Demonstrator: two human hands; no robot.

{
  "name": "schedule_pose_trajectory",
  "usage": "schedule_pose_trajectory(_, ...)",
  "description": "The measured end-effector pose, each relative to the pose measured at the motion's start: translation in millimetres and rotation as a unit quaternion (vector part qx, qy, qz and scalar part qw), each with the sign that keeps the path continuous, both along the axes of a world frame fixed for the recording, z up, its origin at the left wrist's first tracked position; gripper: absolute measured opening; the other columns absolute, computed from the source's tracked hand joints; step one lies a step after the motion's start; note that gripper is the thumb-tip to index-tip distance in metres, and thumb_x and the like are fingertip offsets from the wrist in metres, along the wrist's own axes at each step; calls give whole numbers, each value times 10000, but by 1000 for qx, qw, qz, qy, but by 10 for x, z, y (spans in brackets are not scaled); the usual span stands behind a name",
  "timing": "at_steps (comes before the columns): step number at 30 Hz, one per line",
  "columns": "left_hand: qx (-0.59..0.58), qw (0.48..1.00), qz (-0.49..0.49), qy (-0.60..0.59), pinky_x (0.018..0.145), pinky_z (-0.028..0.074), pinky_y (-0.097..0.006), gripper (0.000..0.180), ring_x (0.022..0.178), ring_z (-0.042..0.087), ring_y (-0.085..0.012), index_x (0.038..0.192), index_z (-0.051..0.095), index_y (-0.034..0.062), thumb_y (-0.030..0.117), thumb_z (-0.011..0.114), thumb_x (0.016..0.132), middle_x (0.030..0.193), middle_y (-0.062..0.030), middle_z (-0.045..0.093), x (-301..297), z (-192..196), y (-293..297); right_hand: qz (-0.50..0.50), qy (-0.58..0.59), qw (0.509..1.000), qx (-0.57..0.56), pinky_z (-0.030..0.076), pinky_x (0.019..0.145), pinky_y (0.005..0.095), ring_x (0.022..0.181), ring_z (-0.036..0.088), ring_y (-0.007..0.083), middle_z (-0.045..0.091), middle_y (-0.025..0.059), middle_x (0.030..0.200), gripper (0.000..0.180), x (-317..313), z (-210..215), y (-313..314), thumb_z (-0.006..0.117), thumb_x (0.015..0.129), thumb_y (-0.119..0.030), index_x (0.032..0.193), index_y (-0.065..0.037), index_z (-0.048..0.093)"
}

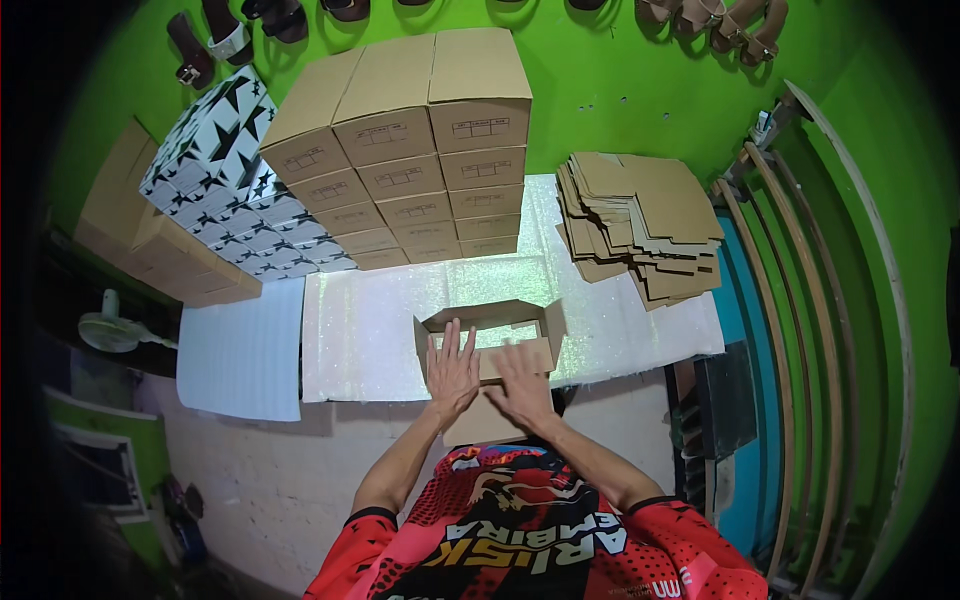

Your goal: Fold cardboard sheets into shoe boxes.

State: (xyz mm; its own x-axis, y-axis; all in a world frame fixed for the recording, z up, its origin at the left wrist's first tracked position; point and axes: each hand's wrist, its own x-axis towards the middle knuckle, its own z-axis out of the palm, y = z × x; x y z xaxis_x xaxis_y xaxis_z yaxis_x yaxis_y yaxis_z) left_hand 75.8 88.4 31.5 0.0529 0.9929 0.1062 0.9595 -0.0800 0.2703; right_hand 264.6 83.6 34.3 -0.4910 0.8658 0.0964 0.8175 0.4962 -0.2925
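A half-folded brown cardboard box (500,318) lies on the glittery white tabletop (380,330), its near panel hanging over the table's front edge. My left hand (452,370) lies flat on the near left part of the box with fingers spread. My right hand (520,378) presses on the near flap beside it, fingers bent over the cardboard. Both forearms come up from red and black sleeves at the bottom.
Stacks of finished brown boxes (420,150) stand at the back of the table. Black-and-white star boxes (230,170) lean at the left. A pile of flat cardboard blanks (645,220) sits at the right. Sandals (230,30) hang on the green wall.
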Motion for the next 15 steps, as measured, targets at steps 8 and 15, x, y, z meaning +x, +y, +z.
schedule_pose_trajectory(8,-41,980,-194,30,1302,129,-588,724,1586,282,-297,1627,349,32,481,472,1073,1704,-136,337,-320,-27,-305,-5,28,1000,1,220,1262,604,1553,300,441,344,176,1693,735,160,-92,37,669,975,-445,1605,-140,445)
schedule_pose_trajectory(15,-36,992,-122,19,1302,126,-595,726,1590,278,-279,1632,334,34,480,476,1076,1701,-128,340,-197,-86,-273,11,22,1000,2,181,1269,619,1555,300,432,338,178,1696,792,-79,-114,17,651,968,-507,1608,-102,422)
